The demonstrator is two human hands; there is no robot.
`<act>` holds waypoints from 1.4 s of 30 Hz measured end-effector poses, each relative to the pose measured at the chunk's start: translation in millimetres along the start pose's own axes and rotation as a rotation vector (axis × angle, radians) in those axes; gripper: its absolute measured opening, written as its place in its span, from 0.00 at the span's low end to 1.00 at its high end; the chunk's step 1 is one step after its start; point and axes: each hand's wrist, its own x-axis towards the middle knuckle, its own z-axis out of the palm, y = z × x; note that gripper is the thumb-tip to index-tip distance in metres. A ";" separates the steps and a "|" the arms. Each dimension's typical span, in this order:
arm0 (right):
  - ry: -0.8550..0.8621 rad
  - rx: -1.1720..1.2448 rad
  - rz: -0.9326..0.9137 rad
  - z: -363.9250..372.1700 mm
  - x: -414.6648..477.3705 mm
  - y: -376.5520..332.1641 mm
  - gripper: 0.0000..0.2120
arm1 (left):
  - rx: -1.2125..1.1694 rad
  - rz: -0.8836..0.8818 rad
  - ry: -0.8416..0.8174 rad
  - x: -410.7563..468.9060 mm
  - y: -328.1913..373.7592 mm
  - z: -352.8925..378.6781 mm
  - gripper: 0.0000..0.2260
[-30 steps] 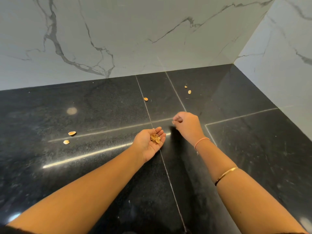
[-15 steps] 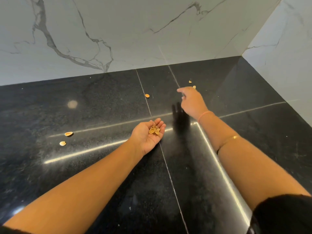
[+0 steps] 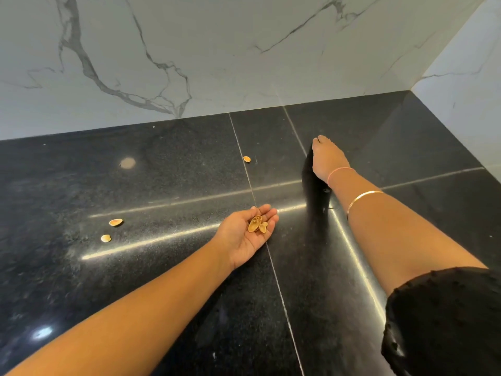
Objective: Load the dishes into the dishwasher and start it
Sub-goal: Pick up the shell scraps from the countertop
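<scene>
Counter-clearing ahead of loading; no dish or dishwasher is in view. Left hand (image 3: 245, 234), palm up and loosely cupped, carries nutshells (image 3: 257, 224). Right hand (image 3: 326, 161), beyond it, reaches fingers-down to the black counter (image 3: 162, 267); whether it grips anything cannot be told. Next, probably: gather the loose shells (image 3: 116, 222) lying left of and beyond the left hand.

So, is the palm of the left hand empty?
No, several nut shells lie in the upturned palm of the left hand.
</scene>
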 end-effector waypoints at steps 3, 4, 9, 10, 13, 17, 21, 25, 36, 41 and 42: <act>0.054 -0.103 0.016 -3.0 -23.1 -8.4 0.14 | 0.005 0.009 0.002 -2.0 -1.5 1.1 0.13; 0.054 -0.138 0.002 -3.7 -31.0 -11.4 0.14 | 0.008 0.013 0.003 -2.9 -1.9 1.6 0.13; 0.091 -0.162 -0.089 -3.3 -81.5 -24.0 0.12 | 0.003 0.046 0.014 -12.1 -6.3 3.1 0.13; 0.094 -0.133 -0.097 -1.4 -92.2 -27.9 0.12 | 0.001 0.050 0.015 -14.5 -7.4 3.0 0.13; 0.101 -0.006 -0.140 6.2 -129.0 -46.1 0.09 | 0.003 0.069 0.024 -24.2 -12.7 -1.2 0.13; 0.073 0.040 -0.223 20.1 -168.0 -62.0 0.07 | 0.010 0.091 0.029 -38.0 -18.7 -13.1 0.14; 0.086 0.057 -0.235 28.3 -191.1 -61.0 0.09 | 0.006 0.107 0.045 -54.5 -22.2 -30.0 0.14; 0.085 0.047 -0.218 29.8 -204.8 -65.2 0.07 | -0.006 0.113 0.057 -68.3 -22.7 -48.2 0.13; -0.077 0.316 -0.013 24.1 -203.5 -75.8 0.03 | -0.064 0.115 0.077 -97.9 -31.7 -88.1 0.12; -0.121 0.283 0.045 23.2 -202.4 -82.1 0.06 | -0.071 0.117 0.079 -103.9 -39.3 -92.8 0.12; -0.122 0.279 0.047 24.1 -202.5 -83.2 0.06 | -0.073 0.120 0.080 -104.7 -40.6 -93.7 0.11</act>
